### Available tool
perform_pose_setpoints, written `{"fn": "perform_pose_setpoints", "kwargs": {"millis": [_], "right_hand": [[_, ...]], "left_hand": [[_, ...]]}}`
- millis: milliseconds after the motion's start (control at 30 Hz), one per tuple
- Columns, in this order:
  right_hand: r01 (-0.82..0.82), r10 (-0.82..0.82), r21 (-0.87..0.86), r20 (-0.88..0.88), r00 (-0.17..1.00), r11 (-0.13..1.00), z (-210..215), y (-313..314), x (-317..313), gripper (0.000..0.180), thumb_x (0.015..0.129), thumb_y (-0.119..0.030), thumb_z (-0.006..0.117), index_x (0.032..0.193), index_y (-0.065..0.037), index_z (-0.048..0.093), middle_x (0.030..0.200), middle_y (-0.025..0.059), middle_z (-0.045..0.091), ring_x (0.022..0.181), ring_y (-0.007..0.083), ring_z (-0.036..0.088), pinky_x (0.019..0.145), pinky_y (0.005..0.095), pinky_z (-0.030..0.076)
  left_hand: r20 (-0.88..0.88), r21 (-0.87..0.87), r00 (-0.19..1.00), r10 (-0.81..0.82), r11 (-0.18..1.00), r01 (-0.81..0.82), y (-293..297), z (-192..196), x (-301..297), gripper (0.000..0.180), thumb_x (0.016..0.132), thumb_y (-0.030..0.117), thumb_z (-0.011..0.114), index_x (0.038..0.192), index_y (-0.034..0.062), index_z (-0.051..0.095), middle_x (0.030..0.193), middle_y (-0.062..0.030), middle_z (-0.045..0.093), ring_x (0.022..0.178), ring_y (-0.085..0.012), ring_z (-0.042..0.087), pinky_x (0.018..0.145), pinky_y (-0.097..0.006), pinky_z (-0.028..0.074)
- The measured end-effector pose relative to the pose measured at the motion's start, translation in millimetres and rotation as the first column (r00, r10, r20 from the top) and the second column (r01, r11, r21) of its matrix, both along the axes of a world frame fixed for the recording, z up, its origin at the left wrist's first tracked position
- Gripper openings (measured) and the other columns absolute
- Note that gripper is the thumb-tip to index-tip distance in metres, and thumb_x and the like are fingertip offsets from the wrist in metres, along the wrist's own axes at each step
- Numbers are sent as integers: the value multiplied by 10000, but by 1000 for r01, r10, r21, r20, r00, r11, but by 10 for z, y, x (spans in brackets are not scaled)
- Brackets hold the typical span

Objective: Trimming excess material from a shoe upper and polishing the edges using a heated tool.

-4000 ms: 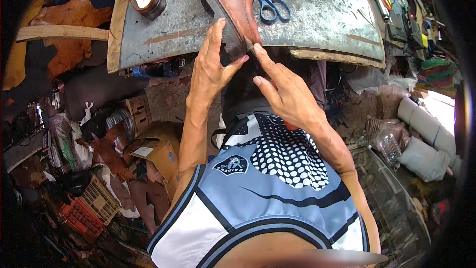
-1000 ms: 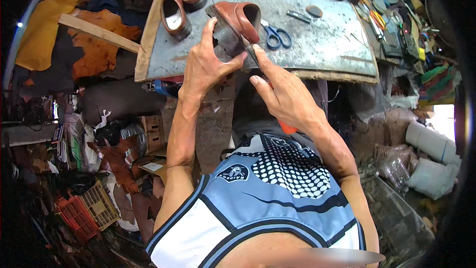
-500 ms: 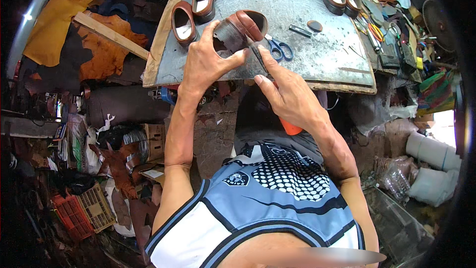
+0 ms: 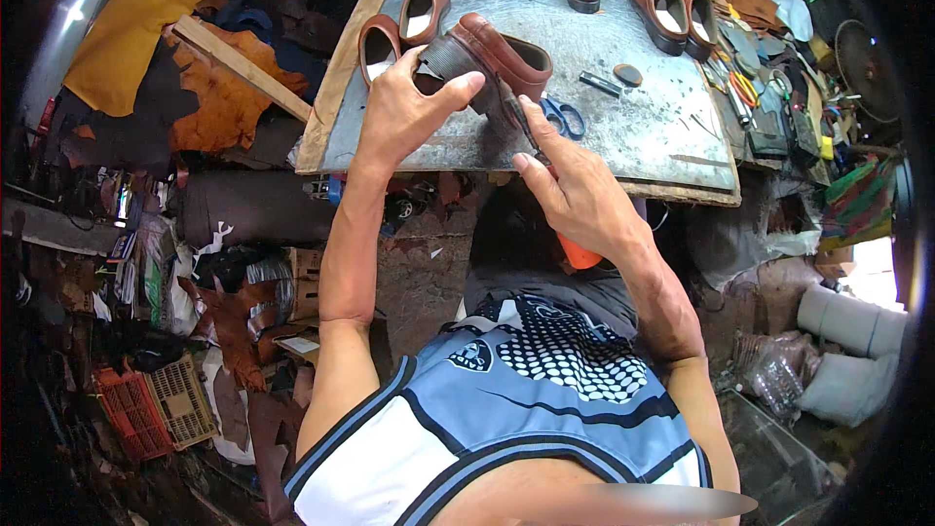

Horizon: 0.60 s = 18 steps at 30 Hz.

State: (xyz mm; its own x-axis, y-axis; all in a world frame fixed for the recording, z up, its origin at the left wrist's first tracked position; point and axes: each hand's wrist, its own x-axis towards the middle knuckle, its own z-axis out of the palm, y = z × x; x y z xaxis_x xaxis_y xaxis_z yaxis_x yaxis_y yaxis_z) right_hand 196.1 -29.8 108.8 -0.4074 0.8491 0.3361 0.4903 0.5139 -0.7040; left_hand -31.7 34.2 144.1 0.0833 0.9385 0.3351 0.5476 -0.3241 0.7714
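Note:
My left hand (image 4: 409,107) grips a brown leather shoe (image 4: 506,60) by its heel end, thumb and fingers around the dark sole. The shoe is tilted on its side above the table, so its ridged underside faces my left hand. In my right hand (image 4: 589,190) is a narrow dark tool that looks like a file, with an orange handle (image 4: 579,251) showing below the palm. My index finger lies along the tool, whose dark blade rests against the sole edge. Just beyond my right fingers lie scissors (image 4: 565,120) with blue handles, partly covered by the hand.
Several finished-looking brown shoes (image 4: 659,12) stand along the far and left edges of the grey-topped table (image 4: 643,146). A small dark cutter (image 4: 599,84) and an oval piece (image 4: 627,74) lie right of the scissors. Hand tools and scraps (image 4: 745,88) crowd the right side; leather hides (image 4: 219,88) hang left.
The held shoe has turned a little, now showing more of its side and opening. My right hand and the tool have shifted slightly right and down; the whole view has also shifted.

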Motion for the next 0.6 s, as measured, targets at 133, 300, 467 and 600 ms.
{"fn": "perform_pose_setpoints", "kwargs": {"millis": [133, 300, 467, 600], "right_hand": [[-1, 1, 10, -5, 1000, 1000, -31, 26, 1, 638, 1010, -266, 528, 1526, 30, 297, 1018, 312, 645, 953, 448, 638, 862, 490, 489], [5, -4, -31, 28, 1000, 999, -100, 118, -24, 640, 1007, -278, 527, 1519, 36, 305, 986, 309, 653, 926, 458, 642, 852, 503, 485], [4, -1, -66, 50, 999, 998, -198, 205, -40, 634, 1002, -284, 527, 1510, 34, 318, 975, 315, 659, 915, 475, 645, 845, 515, 488], [4, 35, -303, 123, 992, 953, -215, 225, -12, 612, 1010, -272, 522, 1530, -18, 322, 1250, 345, 596, 1138, 489, 596, 997, 478, 451]], "left_hand": [[201, -154, 978, -61, 984, 94, 41, 47, -17, 533, 835, 399, 749, 1060, -76, 658, 904, -128, 722, 763, -149, 714, 702, -287, 582], [439, -214, 895, -79, 958, 189, 129, -5, -60, 442, 899, 343, 690, 1036, -77, 661, 896, -132, 720, 735, -191, 736, 687, -296, 620], [498, -264, 865, -59, 940, 216, 297, -148, -209, 521, 907, 403, 667, 1075, -90, 636, 884, -172, 724, 706, -237, 743, 670, -311, 631], [515, -257, 854, -70, 938, 232, 363, -227, -300, 543, 907, 434, 656, 1076, -81, 641, 879, -170, 721, 698, -230, 738, 667, -312, 632]]}}
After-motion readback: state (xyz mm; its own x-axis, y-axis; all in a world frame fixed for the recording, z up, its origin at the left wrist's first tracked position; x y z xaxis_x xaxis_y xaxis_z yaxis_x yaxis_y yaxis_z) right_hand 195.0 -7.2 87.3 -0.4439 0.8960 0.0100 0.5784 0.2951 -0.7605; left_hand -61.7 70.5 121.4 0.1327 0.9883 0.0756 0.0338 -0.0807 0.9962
